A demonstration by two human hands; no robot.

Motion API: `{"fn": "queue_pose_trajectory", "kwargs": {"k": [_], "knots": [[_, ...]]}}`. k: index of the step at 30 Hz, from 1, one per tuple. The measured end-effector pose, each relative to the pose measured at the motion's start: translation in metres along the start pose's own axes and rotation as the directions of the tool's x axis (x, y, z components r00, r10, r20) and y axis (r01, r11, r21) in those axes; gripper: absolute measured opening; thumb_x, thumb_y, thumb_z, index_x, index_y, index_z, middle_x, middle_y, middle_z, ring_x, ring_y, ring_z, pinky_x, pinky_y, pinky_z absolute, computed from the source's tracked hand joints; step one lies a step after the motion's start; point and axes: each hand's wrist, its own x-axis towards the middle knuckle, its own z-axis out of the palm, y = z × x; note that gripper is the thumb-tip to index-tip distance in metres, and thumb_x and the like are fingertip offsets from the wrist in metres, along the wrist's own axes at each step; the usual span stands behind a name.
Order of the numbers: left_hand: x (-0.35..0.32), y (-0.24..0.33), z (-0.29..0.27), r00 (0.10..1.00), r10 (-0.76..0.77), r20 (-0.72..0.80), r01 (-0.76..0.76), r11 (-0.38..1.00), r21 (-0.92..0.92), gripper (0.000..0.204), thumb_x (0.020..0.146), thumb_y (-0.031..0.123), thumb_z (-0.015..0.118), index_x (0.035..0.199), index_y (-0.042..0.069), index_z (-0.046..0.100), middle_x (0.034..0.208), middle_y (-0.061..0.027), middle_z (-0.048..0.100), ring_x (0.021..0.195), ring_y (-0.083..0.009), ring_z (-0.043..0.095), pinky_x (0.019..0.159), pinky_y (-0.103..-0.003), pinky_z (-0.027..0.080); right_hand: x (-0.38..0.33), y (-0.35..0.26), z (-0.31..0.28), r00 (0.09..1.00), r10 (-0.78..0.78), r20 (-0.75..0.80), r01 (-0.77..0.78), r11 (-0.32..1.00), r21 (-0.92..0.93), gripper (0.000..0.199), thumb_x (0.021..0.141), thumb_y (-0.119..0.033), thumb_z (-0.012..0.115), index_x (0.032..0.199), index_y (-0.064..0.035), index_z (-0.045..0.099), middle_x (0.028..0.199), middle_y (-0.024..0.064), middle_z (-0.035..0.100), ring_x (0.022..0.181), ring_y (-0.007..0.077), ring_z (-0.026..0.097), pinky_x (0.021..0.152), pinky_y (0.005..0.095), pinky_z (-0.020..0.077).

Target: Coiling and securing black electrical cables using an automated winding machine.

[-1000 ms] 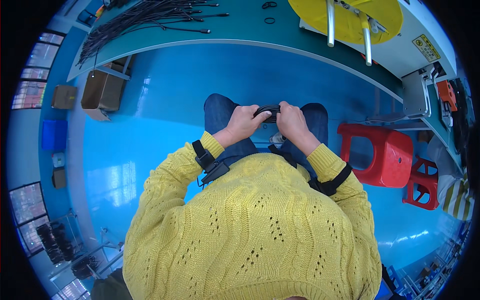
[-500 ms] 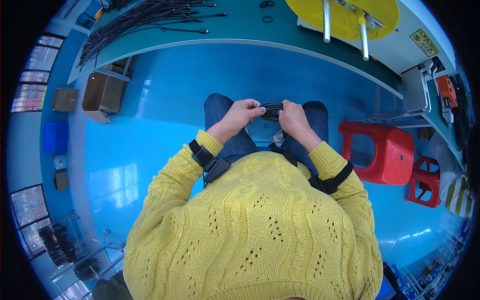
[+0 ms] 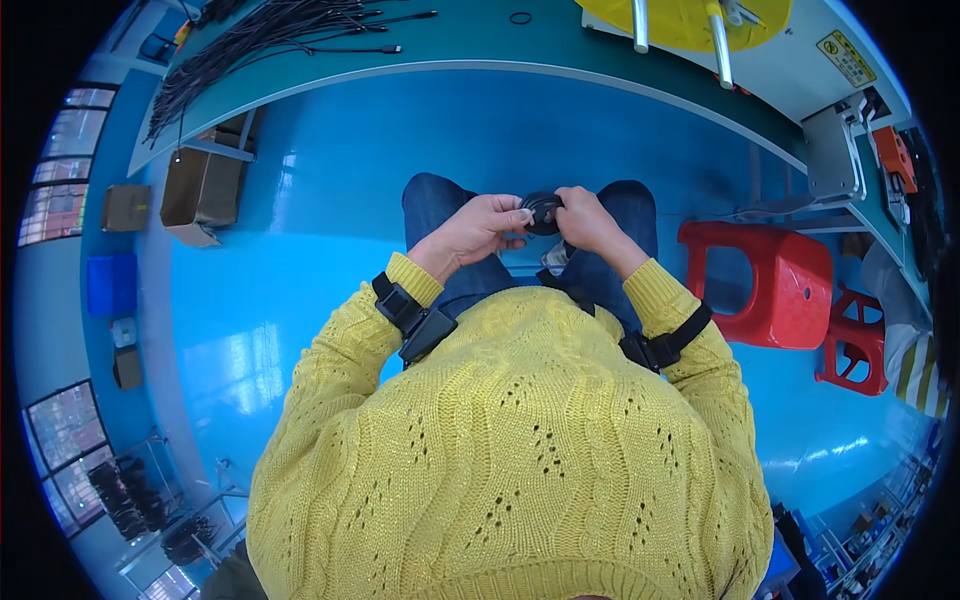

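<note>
A small coil of black cable (image 3: 543,212) is between my two hands, above the gap between my knees. My left hand (image 3: 488,222) pinches the coil's left side with thumb and fingers. On its right side, the fingers of my right hand (image 3: 588,220) are closed round the coil. Part of the loop is covered by my fingers. Beyond my knees, a heap of loose black cables (image 3: 270,48) lies on the green-topped table (image 3: 450,45), some with plug ends showing.
At the table's right stands a machine with a yellow disc (image 3: 690,20) and metal rods. A red stool (image 3: 785,285) is at my right, with another red stool (image 3: 858,340) beyond it. An open cardboard box (image 3: 205,185) sits under the table's left end. A black ring (image 3: 520,18) lies on the table.
The coil has turned and looks rounder and more compact between my hands. My left fingers have shifted slightly on it. The view has moved slightly.
</note>
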Motion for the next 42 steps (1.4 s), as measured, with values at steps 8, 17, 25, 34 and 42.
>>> {"fn": "queue_pose_trajectory", "kwargs": {"k": [8,17,25,34,42], "knots": [[0.001,0.003,0.001,0.980,0.108,-0.169,-0.093,0.991,0.094,0.007,0.081,0.012,0.062,0.084,0.008,0.058,0.077,0.0002,0.058,0.069,-0.0096,0.056,0.063,-0.025,0.047,-0.002,-0.006,-0.001,0.991,-0.029,-0.133,0.027,0.999,-0.018,0.017,0.075,-0.012,0.052,0.075,0.0045,0.055,0.076,0.0262,0.057,0.079,0.0426,0.055,0.070,0.0477,0.0438],[0.004,0.004,0.011,0.914,0.211,-0.346,-0.142,0.966,0.216,0.010,0.075,0.006,0.067,0.081,0.006,0.059,0.072,0.0010,0.058,0.063,-0.0074,0.055,0.059,-0.018,0.043,-0.010,-0.023,-0.012,0.981,-0.001,-0.196,-0.023,0.993,-0.120,0.015,0.076,-0.010,0.049,0.077,0.0013,0.059,0.076,0.0228,0.062,0.075,0.0382,0.061,0.067,0.0454,0.0483],[0.007,0.005,0.025,0.775,0.551,-0.308,-0.383,0.799,0.464,0.015,0.074,0.000,0.066,0.087,0.001,0.059,0.075,0.0012,0.058,0.064,-0.0031,0.050,0.059,-0.016,0.041,-0.009,-0.026,-0.016,0.945,-0.091,-0.316,0.040,0.986,-0.164,0.013,0.077,-0.011,0.054,0.078,0.0016,0.051,0.068,0.0212,0.060,0.067,0.0382,0.059,0.060,0.0455,0.0478],[0.014,-0.007,0.024,0.738,0.569,-0.362,-0.365,0.789,0.495,0.020,0.072,-0.003,0.066,0.090,0.000,0.058,0.074,0.0024,0.057,0.061,-0.0016,0.047,0.056,-0.017,0.040,-0.009,-0.020,-0.012,0.952,-0.123,-0.280,0.062,0.974,-0.217,0.009,0.076,-0.008,0.052,0.079,-0.0001,0.050,0.066,0.0211,0.059,0.065,0.0377,0.060,0.058,0.0460,0.0473],[0.004,-0.002,0.011,0.836,0.466,-0.290,-0.286,0.821,0.494,0.019,0.070,-0.003,0.068,0.087,0.000,0.059,0.072,0.0012,0.057,0.059,-0.0030,0.049,0.053,-0.018,0.039,0.003,-0.009,-0.012,0.967,-0.176,-0.185,0.139,0.970,-0.200,0.013,0.073,-0.005,0.051,0.086,-0.0023,0.053,0.069,0.0191,0.060,0.068,0.0367,0.059,0.060,0.0465,0.0453]]}}
